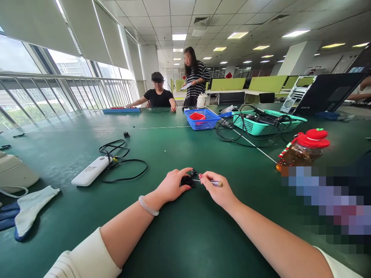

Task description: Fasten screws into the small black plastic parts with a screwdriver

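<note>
My left hand (174, 184) is closed around a small black part (188, 181) on the green table (185, 239), thumb and fingers on either side of it. What the black part is, I cannot make out. In my right hand (217, 189) is a slim screwdriver (215, 183) with a see-through handle, lying nearly level. Its thin shaft points left and its tip reaches the black part. A small dark piece (193, 172) sits just beyond the black part, close to my left fingertips.
A white power bank (92, 171) with a looped black cable lies left, beyond a glove (34, 210). Ahead stand a blue basket (202, 122) and a green basket (257, 129) of cables. A red-lidded jar (304, 148) stands right. Two people are across the table.
</note>
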The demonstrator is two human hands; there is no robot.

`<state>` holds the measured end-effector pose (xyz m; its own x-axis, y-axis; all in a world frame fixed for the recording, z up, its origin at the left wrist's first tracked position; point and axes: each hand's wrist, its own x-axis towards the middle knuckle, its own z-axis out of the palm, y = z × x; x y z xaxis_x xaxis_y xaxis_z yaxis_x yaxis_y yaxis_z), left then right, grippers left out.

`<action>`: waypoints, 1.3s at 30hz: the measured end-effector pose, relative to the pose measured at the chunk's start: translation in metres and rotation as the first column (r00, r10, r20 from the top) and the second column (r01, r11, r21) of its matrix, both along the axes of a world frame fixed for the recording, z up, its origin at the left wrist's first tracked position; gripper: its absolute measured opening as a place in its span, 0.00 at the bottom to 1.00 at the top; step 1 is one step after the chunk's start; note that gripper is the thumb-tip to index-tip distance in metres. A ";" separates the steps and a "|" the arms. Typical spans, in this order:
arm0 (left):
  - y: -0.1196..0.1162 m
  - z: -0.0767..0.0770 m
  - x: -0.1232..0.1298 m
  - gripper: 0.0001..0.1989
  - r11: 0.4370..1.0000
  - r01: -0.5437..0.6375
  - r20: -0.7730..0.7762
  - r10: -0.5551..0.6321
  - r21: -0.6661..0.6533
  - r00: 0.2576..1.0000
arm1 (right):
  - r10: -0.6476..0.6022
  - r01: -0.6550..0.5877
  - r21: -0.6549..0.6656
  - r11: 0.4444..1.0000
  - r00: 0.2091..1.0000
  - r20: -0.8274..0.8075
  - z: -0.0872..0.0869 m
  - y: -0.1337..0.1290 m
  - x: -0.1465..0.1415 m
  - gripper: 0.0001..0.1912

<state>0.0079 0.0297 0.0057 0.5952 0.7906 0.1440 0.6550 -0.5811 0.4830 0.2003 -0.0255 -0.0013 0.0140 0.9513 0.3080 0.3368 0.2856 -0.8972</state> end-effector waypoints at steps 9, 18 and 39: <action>0.003 -0.002 0.000 0.32 1.000 -0.006 -0.032 0.006 0.009 0.999 | -0.078 0.055 0.153 0.987 0.986 0.148 0.011 -0.008 0.000 0.26; 0.003 -0.003 -0.001 0.31 0.999 0.018 -0.033 -0.017 0.035 0.999 | -0.004 -0.108 0.302 0.947 0.938 0.347 0.013 -0.012 -0.004 0.22; 0.001 -0.003 -0.001 0.25 0.996 0.044 0.043 -0.047 0.075 0.998 | -0.026 0.020 0.105 0.994 0.998 0.059 0.009 -0.002 0.003 0.21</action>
